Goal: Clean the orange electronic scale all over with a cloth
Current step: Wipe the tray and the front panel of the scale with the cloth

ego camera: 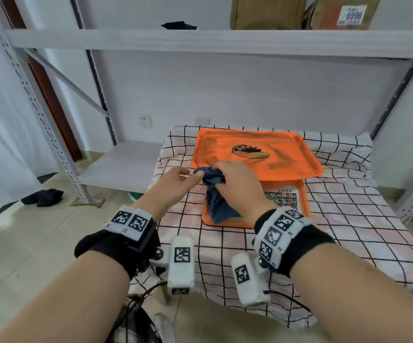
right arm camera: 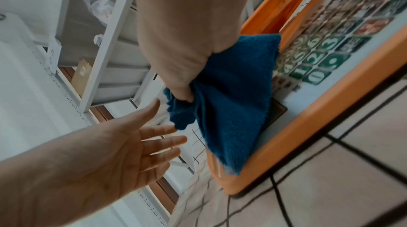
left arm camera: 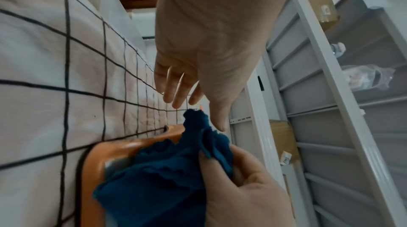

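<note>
The orange electronic scale (ego camera: 274, 167) stands on a checked cloth, its weighing tray smeared with dark marks and its keypad (ego camera: 284, 199) facing me. My right hand (ego camera: 219, 170) grips a bunched blue cloth (ego camera: 215, 196) at the tray's front left corner, and the cloth hangs down over the display side of the scale's front. In the right wrist view the cloth (right arm camera: 231, 100) drapes beside the keypad (right arm camera: 330, 39). My left hand (ego camera: 189, 175) is open, fingers straight, just left of the cloth and holding nothing. The left wrist view shows its fingers (left arm camera: 176, 95) close above the cloth (left arm camera: 167, 178).
A white table cover with a black grid (ego camera: 336, 231) covers the surface under the scale. White metal shelving (ego camera: 200, 42) surrounds it, with cardboard boxes (ego camera: 267, 11) on the upper shelf. A low shelf board (ego camera: 121, 167) sits to the left. Dark fabric (ego camera: 43, 197) lies on the floor.
</note>
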{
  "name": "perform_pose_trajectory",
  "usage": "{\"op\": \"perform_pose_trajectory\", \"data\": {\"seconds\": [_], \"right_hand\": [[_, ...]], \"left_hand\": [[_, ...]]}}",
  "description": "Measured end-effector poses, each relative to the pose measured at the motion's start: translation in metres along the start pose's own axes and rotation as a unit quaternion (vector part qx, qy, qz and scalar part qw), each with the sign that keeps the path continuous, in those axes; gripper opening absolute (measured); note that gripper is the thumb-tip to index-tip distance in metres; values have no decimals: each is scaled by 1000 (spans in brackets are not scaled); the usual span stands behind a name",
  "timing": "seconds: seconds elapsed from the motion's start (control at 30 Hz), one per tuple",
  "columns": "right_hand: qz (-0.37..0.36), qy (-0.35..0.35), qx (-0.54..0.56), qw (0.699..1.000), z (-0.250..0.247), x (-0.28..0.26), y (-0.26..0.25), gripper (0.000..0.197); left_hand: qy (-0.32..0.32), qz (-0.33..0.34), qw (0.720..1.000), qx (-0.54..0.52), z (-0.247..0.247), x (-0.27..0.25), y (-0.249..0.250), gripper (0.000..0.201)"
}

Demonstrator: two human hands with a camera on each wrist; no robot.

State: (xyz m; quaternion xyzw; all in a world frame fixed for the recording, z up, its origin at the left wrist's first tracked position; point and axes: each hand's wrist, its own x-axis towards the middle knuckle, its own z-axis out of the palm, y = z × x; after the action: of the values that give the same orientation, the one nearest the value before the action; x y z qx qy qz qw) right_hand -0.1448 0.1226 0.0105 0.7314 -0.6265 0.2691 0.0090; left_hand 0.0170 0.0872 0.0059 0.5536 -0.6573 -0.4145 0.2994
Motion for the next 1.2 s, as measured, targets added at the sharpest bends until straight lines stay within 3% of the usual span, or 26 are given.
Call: {"op": "perform_pose_trajectory", "data": {"seconds": [0.17, 0.33, 0.43, 0.57, 0.63, 0.83, 0.97, 1.07, 1.13, 1.2], "right_hand": [[59, 105, 216, 969, -31, -2, 11, 20], [108, 164, 358, 913, -71, 0, 15, 19], [96, 185, 368, 906, -92, 0, 21, 21], [114, 214, 329, 913, -102, -1, 39, 15], [132, 242, 327, 904, -102, -2, 46, 21], [198, 284, 417, 841, -92, -1, 66, 51], [159, 229, 373, 885, -80, -4, 74, 36], [129, 168, 360, 908, -74, -3, 81, 62], [135, 182, 360, 905, -75, -4, 83, 66], [147, 235, 339, 899, -80, -5, 88, 49]], "left_hand": [[-40, 81, 996, -3, -1, -6, 40, 40], [-97, 147, 984, 16, 7, -12, 90, 49], [-121, 141, 981, 49, 14, -10, 106, 66], [-128, 164, 975, 74, 27, -8, 127, 32], [-109, 181, 974, 85, 34, -7, 138, 23], [-69, 219, 972, 41, 50, 14, 152, 16], [-72, 192, 978, -30, 60, 33, 160, 19], [-94, 166, 976, -108, 73, 48, 173, 20], [-111, 151, 973, -137, 84, 55, 181, 17], [-118, 150, 974, -123, 93, 59, 190, 18]]}}
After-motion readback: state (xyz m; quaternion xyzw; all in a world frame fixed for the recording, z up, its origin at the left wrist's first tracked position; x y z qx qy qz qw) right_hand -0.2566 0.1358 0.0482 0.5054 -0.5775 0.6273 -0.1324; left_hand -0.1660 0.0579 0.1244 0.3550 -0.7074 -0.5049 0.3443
